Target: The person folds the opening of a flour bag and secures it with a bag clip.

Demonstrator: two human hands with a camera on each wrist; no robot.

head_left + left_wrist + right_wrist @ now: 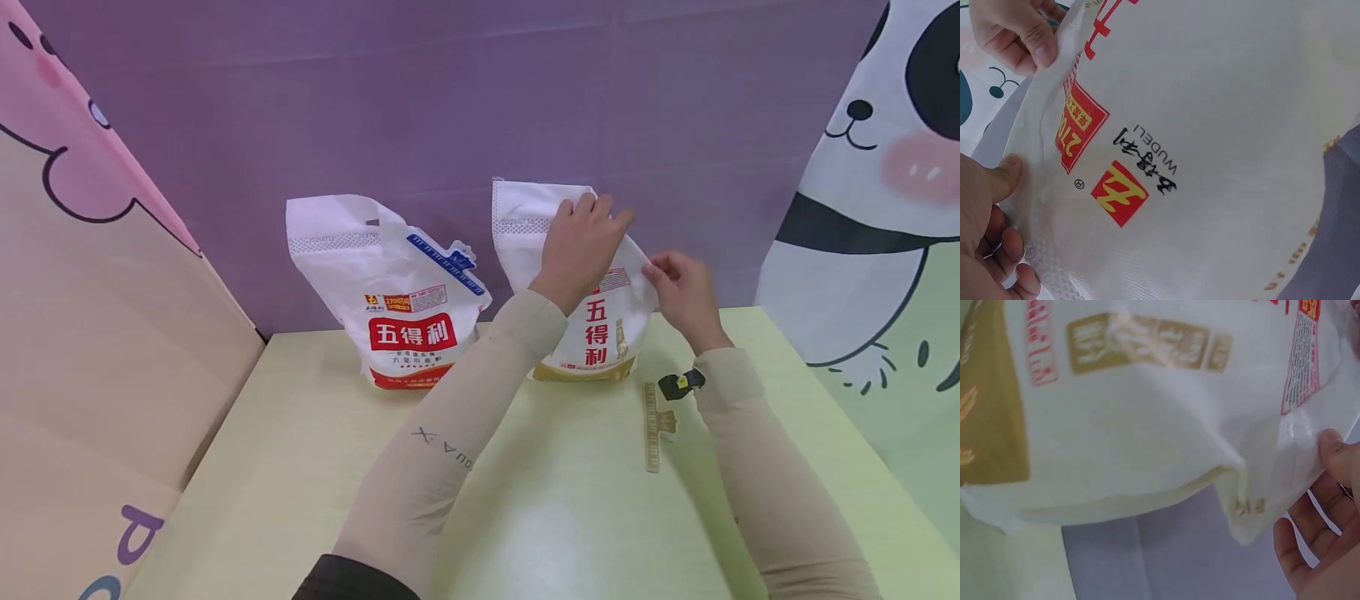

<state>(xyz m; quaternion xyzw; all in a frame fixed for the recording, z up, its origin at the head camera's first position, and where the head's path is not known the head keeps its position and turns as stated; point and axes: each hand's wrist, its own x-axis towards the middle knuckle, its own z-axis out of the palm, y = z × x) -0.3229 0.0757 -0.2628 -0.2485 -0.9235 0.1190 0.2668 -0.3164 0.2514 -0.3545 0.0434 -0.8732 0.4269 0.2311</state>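
A white flour bag (596,321) with red lettering, standing far on the table (300,467), is pinched at its top by the left hand (579,242) and right hand (681,287); only the left wrist view shows its logo.

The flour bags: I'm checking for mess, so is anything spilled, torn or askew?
No spill or tear shows. The right bag has its top bent over under the left hand, with the right hand pinching its edge. The left bag leans, top flap skewed.
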